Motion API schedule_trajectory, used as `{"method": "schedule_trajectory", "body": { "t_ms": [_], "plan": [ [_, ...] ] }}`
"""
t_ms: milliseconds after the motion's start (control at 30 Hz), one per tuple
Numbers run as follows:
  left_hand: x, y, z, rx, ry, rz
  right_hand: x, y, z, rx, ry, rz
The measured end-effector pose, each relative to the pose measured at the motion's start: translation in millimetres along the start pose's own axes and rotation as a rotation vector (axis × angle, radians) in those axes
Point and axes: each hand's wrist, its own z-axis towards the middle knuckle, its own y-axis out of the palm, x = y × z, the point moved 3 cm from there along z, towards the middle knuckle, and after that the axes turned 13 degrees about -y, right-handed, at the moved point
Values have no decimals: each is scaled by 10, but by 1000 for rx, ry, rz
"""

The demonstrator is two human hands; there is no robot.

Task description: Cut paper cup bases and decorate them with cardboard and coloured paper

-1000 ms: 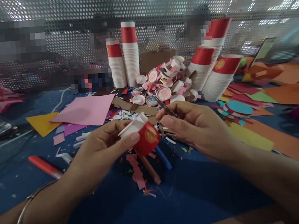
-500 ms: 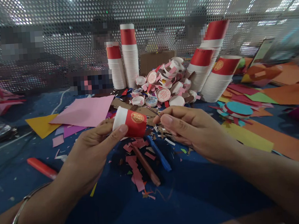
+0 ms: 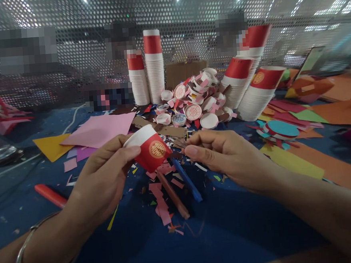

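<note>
My left hand point(image 3: 104, 172) is closed on the rim end of a red and white paper cup point(image 3: 153, 153) with a gold emblem. The cup lies tilted, its base toward the right. Just to its right, my right hand point(image 3: 222, 152) pinches a thin, dark, blurred sliver point(image 3: 180, 143) whose kind I cannot make out. The sliver's tip points at the cup, with a small gap between them. Below the hands lie a brown marker-like stick point(image 3: 172, 194), a blue one point(image 3: 186, 179) and pink paper scraps point(image 3: 161, 204).
Tall stacks of paper cups point(image 3: 155, 77) stand at the back, flanking a heap of cut cup bottoms point(image 3: 193, 112). Pink paper point(image 3: 101, 128) lies left, orange and yellow sheets point(image 3: 294, 161) right. A turquoise-topped paper piece point(image 3: 280, 129) sits there. A red stick point(image 3: 50, 195) is beside my left wrist.
The cup has tipped in my left hand, its base turning downward and its rim shifting left. My right hand has moved slightly lower, and the sliver in it now appears more level.
</note>
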Motion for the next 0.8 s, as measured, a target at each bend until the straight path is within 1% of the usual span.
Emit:
{"method": "schedule_trajectory", "body": {
  "t_ms": [200,300,367,467,533,667,733,800],
  "plan": [
    [15,25,-2,-7,-38,-28,-28,33,6,-103,11,-81],
    [1,35,-13,-10,-53,12,-8,40,2,-124,14,-84],
    [-16,20,-18,1,-51,89,1,39,-1,-125,15,-78],
    [-27,-12,-28,23,9,249,-5,34,-10,-125,3,-74],
    [-16,-22,-41,28,64,315,-14,32,-17,-129,-1,-71],
    [37,-21,-69,79,129,340,-32,31,-12,-128,3,-70],
    [54,-13,-69,96,130,330,-38,33,-1,-125,7,-64],
    [51,-3,-57,80,99,302,-41,34,5,-125,8,-60]
  ]
}}
